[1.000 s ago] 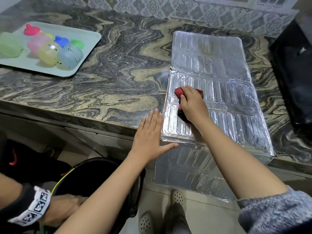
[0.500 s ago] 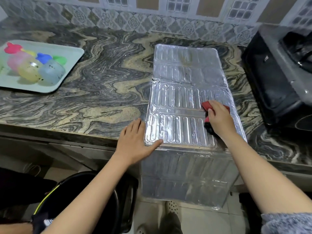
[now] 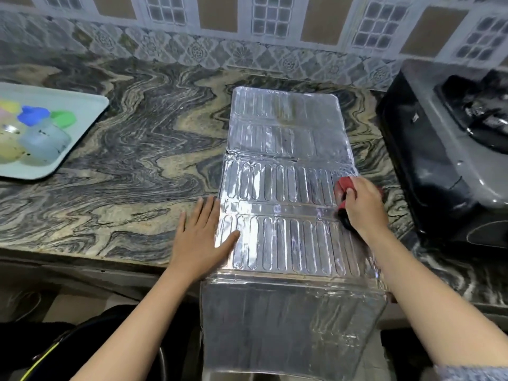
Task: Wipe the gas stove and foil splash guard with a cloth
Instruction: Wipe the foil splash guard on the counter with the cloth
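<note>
The left hand (image 3: 202, 237) lies flat, fingers straight, on the foil guard's (image 3: 286, 193) left edge; the right hand (image 3: 364, 207) grips a red cloth (image 3: 344, 185) at center right.

1. My right hand (image 3: 362, 207) covers most of the red cloth (image 3: 343, 186).
2. The gas stove (image 3: 453, 149) runs off the right edge.
3. The tray (image 3: 88, 105) is cut by the left edge; its coloured containers (image 3: 41, 138) look blurred to me.
</note>
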Available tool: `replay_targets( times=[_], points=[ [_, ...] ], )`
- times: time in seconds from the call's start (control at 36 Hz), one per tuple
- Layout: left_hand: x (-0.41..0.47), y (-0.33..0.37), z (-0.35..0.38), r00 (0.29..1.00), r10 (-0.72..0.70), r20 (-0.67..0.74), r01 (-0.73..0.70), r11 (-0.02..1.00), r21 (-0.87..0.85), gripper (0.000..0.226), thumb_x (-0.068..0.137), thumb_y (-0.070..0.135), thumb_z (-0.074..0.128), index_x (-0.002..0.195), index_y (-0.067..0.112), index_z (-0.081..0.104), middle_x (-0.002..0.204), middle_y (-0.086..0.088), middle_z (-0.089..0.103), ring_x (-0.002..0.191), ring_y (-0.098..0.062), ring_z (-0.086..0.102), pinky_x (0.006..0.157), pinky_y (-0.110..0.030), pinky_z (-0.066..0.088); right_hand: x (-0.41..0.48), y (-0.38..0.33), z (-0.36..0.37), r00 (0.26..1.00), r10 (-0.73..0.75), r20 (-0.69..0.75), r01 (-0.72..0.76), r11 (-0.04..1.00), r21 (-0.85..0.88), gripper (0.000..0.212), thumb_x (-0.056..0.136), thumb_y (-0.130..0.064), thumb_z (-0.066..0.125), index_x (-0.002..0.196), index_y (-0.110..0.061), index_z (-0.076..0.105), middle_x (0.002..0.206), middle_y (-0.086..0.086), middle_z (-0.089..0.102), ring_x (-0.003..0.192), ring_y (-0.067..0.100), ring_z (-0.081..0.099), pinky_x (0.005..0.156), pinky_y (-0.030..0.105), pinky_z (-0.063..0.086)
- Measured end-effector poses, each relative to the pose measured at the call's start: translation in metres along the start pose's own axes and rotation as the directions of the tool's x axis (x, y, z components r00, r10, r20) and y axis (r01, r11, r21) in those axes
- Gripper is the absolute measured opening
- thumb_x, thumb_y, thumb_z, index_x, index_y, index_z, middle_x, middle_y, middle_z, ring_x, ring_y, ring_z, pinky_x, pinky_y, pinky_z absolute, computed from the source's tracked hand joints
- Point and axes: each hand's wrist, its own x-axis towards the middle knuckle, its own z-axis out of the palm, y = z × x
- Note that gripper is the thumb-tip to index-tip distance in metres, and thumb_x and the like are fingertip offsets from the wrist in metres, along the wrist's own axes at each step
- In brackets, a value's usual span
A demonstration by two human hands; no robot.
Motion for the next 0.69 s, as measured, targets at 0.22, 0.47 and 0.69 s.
replay_targets(
  times=[0.22,0.47,0.69],
  points=[
    [-0.001,0.002,-0.003,1.0,0.004,-0.016,-0.005,1.0,-0.023,0.085,0.081,0.075,0.008,0.147,0.026,-0.011,0.154,0.013,-0.019,0.141,-0.005,-0.022,0.118,-0.039,-0.008,0.036,-0.045,0.027,0.999,-0.034,-0.022,0.035,0.999,0.022,0.037,0.093,-0.014,0.04,0.128,-0.004,0.047,0.139,0.015,0.045,0.131,0.03,0.036,0.109,0.039,0.027],
    [-0.001,0.004,-0.005,1.0,-0.012,-0.005,0.012,1.0,-0.008,0.084,0.081,0.075,0.008,0.146,0.028,-0.015,0.153,0.014,-0.023,0.139,-0.002,-0.024,0.118,-0.037,-0.01,0.017,-0.124,0.07,0.962,-0.259,0.087,0.249,0.961,0.117,0.043,0.095,-0.018,0.038,0.137,-0.01,0.04,0.146,0.009,0.039,0.136,0.026,0.032,0.114,0.036,0.022],
    [-0.001,0.006,-0.006,0.999,-0.036,-0.013,0.036,0.999,0.003,0.084,0.078,0.075,0.006,0.147,0.03,-0.013,0.154,0.015,-0.018,0.141,-0.002,-0.021,0.118,-0.036,-0.009,0.01,-0.18,0.092,0.827,-0.54,0.153,0.502,0.834,0.229,0.04,0.092,-0.014,0.044,0.131,-0.008,0.048,0.139,0.01,0.047,0.129,0.026,0.039,0.11,0.036,0.025]
  ],
)
